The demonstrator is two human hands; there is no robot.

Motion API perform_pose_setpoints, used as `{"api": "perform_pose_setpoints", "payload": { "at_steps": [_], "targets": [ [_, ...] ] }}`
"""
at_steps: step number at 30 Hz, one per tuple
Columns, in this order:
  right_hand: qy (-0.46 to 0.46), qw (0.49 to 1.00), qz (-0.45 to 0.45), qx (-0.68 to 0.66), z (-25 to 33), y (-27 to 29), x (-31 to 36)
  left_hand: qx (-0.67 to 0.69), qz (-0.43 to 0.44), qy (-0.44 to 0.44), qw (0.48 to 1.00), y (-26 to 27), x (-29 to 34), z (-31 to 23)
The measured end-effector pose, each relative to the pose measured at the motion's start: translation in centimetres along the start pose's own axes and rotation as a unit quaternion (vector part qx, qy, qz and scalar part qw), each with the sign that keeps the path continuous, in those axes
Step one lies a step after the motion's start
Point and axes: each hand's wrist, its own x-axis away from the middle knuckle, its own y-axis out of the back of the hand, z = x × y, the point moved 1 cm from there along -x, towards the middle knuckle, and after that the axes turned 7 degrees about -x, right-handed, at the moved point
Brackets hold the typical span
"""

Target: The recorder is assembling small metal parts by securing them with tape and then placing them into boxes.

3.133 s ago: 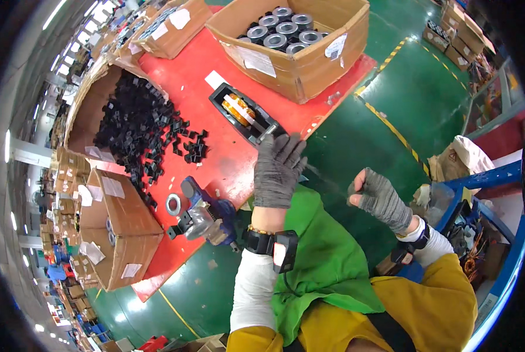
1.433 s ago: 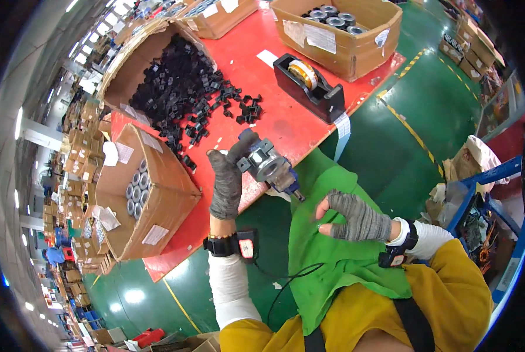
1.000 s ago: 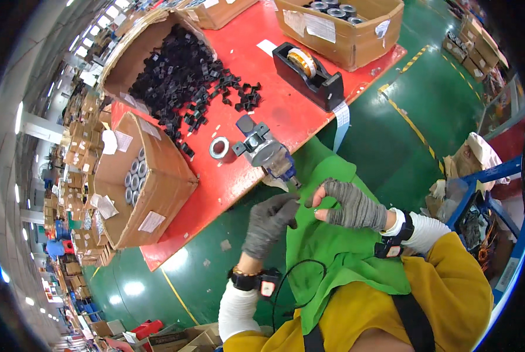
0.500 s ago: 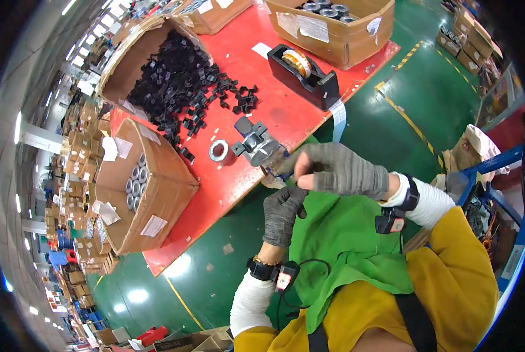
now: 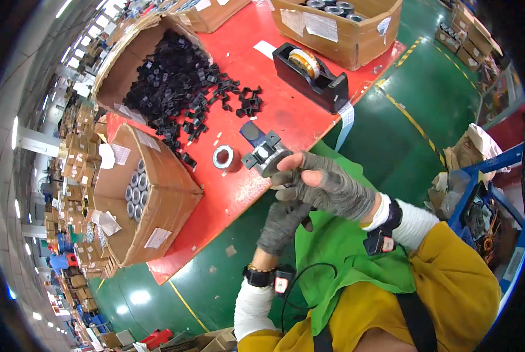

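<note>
At the table's near edge is a grey metal cylinder (image 5: pixel 276 163) with a black bracket (image 5: pixel 262 154) across its top. A dark blue flat piece (image 5: pixel 251 132) sticks out behind it. My right hand (image 5: pixel 333 186), in a grey fingerless glove, is at the cylinder's near right side, its index fingertip appearing to touch it. Its fingers are bent, with the thumb apart. Just below, my left hand (image 5: pixel 283 226) is closed, its fingertips partly behind the right hand; whatever it may hold is hidden. A loose metal ring (image 5: pixel 225 158) stands left of the cylinder.
Black brackets (image 5: pixel 171 88) spill from a tipped carton onto the red table (image 5: pixel 239 53). Another carton (image 5: pixel 157 217) at left holds metal rings; a third (image 5: pixel 339 35) stands far right. A tape dispenser (image 5: pixel 310 77) sits at the right edge, tape hanging over.
My right hand has moved left toward the cylinder, its thumb and fingers parting. My left hand has dropped slightly and stays closed. The view has shifted a little.
</note>
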Motion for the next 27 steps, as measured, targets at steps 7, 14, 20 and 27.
{"api": "perform_pose_setpoints", "payload": {
  "at_steps": [7, 14, 20, 27],
  "targets": [
    [0.038, 0.962, 0.099, -0.251, -2.8, 0.2, -2.7, -0.124, -0.127, -0.065, 0.982, 8.3, -1.3, -3.8],
    [0.003, 0.96, 0.106, -0.261, -2.7, 0.6, -2.9, -0.075, -0.091, -0.132, 0.984, 9.5, -6.8, -6.1],
    [-0.039, 0.987, 0.017, -0.153, 0.4, 0.5, 0.6, -0.095, -0.017, -0.078, 0.992, 11.4, -7.8, -7.1],
    [0.01, 0.879, 0.05, 0.474, 8.9, 3.1, -4.4, -0.058, -0.022, -0.112, 0.992, 12.9, -8.6, -9.1]
  ]
}}
